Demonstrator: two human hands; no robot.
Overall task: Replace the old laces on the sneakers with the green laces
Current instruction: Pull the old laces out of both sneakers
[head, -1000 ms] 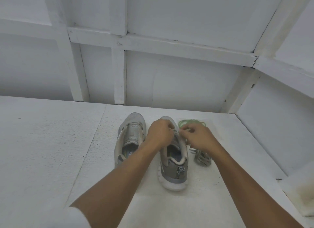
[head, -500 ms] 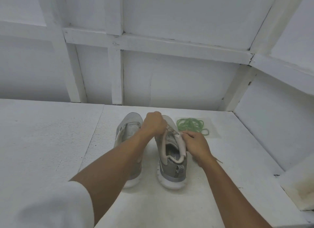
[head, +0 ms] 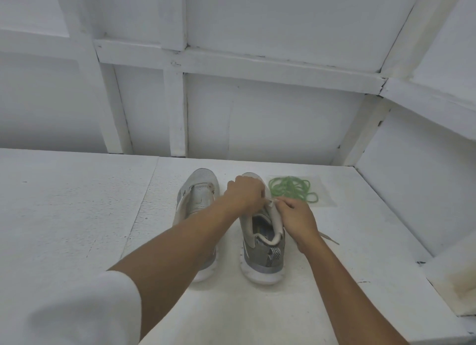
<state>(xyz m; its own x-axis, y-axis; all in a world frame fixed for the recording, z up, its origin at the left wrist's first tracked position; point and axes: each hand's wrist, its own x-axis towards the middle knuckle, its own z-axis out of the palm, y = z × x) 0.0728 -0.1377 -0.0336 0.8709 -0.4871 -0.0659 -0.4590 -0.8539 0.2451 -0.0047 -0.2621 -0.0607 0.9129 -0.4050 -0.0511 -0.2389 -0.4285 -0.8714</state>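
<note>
Little gap: right sneaker (head: 265, 257), green laces (head: 291, 189)

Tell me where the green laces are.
Head view: the green laces lie coiled on the white surface, just right of the right-hand sneaker, beyond the right hand.

Right hand (head: 296, 216) slid in against the right sneaker (head: 262, 257), so the green laces (head: 291, 189) show fully now, and its wrist mostly hides the old lace (head: 329, 238).

Grey, white-soled right sneaker (head: 262, 244) upright, toe pointing away, top edge pinched in the fingers (head: 283, 203). Matching left sneaker (head: 198, 200) just left of them. Green laces (head: 293, 187) loosely coiled just beyond, rightward. Old lace (head: 331, 238) end trailing nearer, rightward.
</note>
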